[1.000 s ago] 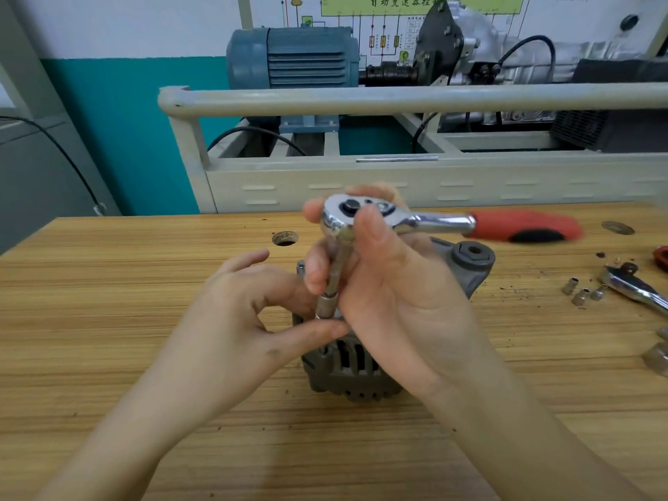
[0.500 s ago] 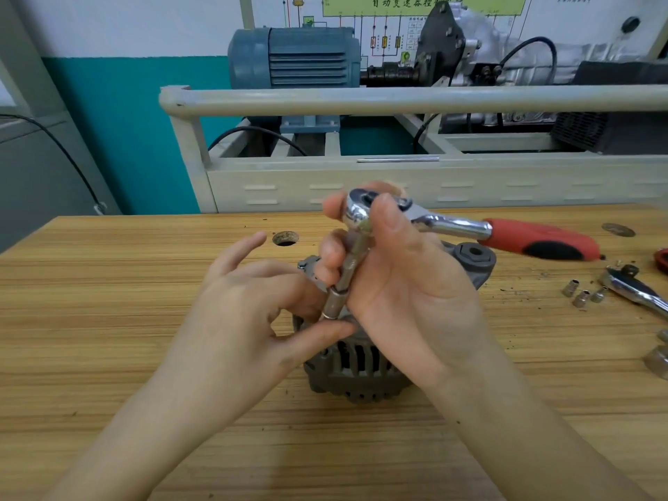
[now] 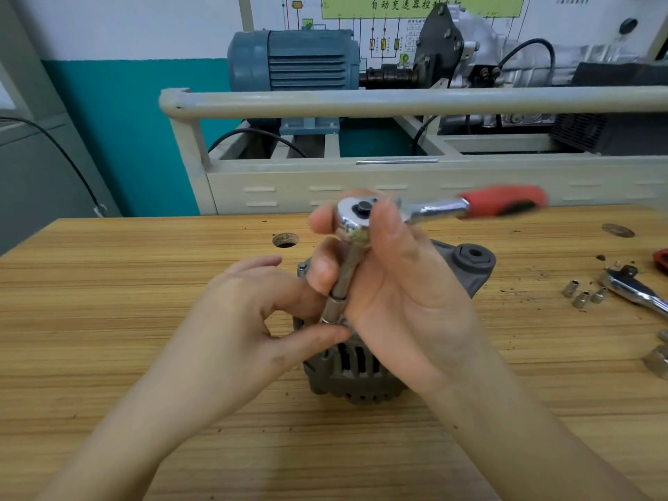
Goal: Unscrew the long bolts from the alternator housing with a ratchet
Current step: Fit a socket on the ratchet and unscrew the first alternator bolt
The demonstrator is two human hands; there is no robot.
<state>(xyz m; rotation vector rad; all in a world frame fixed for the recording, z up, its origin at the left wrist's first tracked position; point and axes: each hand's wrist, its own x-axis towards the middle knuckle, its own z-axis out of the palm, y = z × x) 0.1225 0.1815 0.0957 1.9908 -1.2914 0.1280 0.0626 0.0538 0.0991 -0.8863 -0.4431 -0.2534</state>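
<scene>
A grey alternator housing [image 3: 356, 374] is standing on a wooden workbench [image 3: 108, 320] whose striped top is carrying scattered dark specks and a round hole [image 3: 286, 240] near the far edge. The right hand [image 3: 394, 301] is curling around the chrome head of a ratchet [image 3: 356, 215], thumb lying over the top, while the red handle [image 3: 502, 202] is pointing right and showing up blurred. A slim extension with a socket [image 3: 334, 305] is running down at a slight tilt from the head to the housing's top edge; the bolt itself is hidden, so whether the socket is seated on it is hard to tell. The left hand [image 3: 253, 320] is pinching the socket's lower end between thumb and forefinger, the other fingers loosely spread.

At the bench's right side, three small sockets [image 3: 582, 296] are lying just beside a second chrome ratchet [image 3: 636, 289]. Behind the bench, a pale tubular rail [image 3: 397, 99] is fronting a cream frame that is holding a blue-grey electric motor [image 3: 292, 61] coupled to a silver gearbox [image 3: 480, 48]. A wiring diagram board [image 3: 397, 16] is hanging above, and the wall is showing teal below white.
</scene>
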